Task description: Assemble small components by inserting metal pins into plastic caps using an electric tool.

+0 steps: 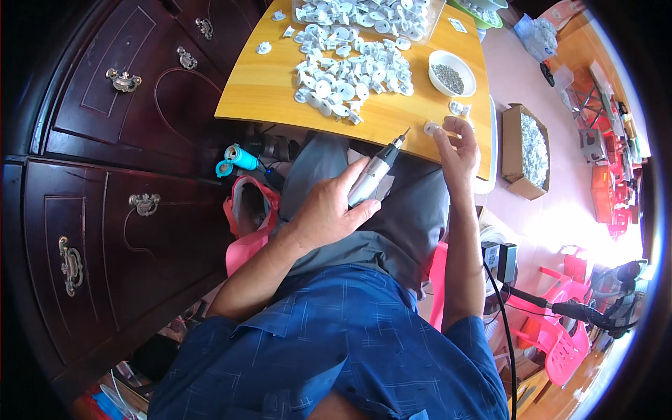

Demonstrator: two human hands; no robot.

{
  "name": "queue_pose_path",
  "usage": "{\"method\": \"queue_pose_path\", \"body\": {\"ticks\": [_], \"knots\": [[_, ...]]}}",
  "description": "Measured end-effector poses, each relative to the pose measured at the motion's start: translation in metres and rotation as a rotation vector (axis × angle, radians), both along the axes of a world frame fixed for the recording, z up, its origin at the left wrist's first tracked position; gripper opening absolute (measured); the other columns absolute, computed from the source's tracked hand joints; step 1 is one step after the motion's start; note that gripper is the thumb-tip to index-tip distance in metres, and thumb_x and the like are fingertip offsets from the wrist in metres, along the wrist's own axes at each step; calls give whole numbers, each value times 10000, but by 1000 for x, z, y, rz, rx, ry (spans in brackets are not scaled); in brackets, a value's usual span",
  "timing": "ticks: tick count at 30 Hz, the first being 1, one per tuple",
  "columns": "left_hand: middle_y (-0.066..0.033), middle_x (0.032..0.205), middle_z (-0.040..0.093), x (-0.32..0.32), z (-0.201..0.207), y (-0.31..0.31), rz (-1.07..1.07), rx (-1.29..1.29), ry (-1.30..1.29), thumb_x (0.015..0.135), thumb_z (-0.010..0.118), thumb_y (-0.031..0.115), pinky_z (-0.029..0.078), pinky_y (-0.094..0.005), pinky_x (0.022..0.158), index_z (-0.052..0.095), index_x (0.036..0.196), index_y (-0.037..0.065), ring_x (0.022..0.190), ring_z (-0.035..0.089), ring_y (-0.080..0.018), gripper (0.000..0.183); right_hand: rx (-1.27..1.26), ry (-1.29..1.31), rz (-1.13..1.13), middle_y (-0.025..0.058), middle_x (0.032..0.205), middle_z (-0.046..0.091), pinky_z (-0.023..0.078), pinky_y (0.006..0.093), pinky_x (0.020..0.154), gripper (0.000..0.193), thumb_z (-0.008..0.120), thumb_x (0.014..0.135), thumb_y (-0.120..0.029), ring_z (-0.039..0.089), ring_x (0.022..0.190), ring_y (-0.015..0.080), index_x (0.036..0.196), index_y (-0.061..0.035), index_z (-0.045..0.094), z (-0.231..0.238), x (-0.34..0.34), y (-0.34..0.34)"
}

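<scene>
White plastic describes the bowl (470, 82) that serves as landmark in the head view; it stands on the yellow wooden worktop (259, 98) and holds a heap of small metal screws (446, 78). To the left of the bowl spreads a loose pile of small white parts (343, 77), tumbled over one another, some showing round faces. Farther from the person than the bowl, and to its left, a clear tray (428, 35) carries more parts of the same kind.

Nearer the person than the bowl, and to its left, the left hand (336, 210) grips a silver-and-black electric screwdriver (373, 175), whose thin bit points up and to the right. The right hand (462, 150) is on the near side of the bowl, its fingers loosely curled; a single white part (430, 128) sits at its thumb tip, but whether it is pinched or merely lies there cannot be told. Another white piece (458, 108) lies between the bowl and that hand.

To the right of the bowl, beyond the worktop, a cardboard box (513, 140) on the floor is filled with white pieces. Well to the left of the bowl stands a dark wooden cabinet (84, 133) with ornate metal handles.
</scene>
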State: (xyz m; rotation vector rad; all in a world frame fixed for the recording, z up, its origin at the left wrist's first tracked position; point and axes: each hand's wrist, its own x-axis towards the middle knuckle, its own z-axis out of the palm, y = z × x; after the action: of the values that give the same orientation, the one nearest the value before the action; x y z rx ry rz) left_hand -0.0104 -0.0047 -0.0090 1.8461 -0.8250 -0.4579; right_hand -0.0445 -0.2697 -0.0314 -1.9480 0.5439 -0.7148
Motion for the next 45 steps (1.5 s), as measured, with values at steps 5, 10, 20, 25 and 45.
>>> {"method": "queue_pose_path", "body": {"ticks": [5,10,20,25,45], "knots": [[-260,1199,655,1,1,0,-10,2,3,864,736,190,532,-391,878,446,1436,9,1084,669,-383,667,-432,209,-56,124,979,674,530,383,708,197,699,855,-122,666,796,238,1044,-72,671,-1,14,-3],[-259,1178,662,2,4,1,-5,-1,43,873,730,211,530,-399,877,455,1426,9,1079,668,-388,650,-419,232,4,107,905,676,526,355,745,210,703,864,-109,675,810,203,1071,-98,672,-1,19,3],[-223,1022,684,1,-1,2,8,26,83,867,745,237,531,-384,808,476,1400,4,904,698,-305,641,377,45,235,39,990,709,525,220,779,266,693,904,-36,648,854,74,1167,-3,678,-16,13,20],[-226,1004,686,1,-2,1,7,32,102,864,749,237,531,-388,800,478,1393,-2,902,698,-318,641,407,44,260,30,935,720,526,217,780,244,708,895,-44,646,834,60,1136,-8,699,-25,13,17],[-274,940,682,2,-7,0,-6,-19,32,868,747,246,541,-449,734,481,1346,-27,856,689,-414,612,381,33,241,-1,870,696,515,193,708,222,728,867,-24,615,746,35,1088,-12,715,-24,12,23]]}}
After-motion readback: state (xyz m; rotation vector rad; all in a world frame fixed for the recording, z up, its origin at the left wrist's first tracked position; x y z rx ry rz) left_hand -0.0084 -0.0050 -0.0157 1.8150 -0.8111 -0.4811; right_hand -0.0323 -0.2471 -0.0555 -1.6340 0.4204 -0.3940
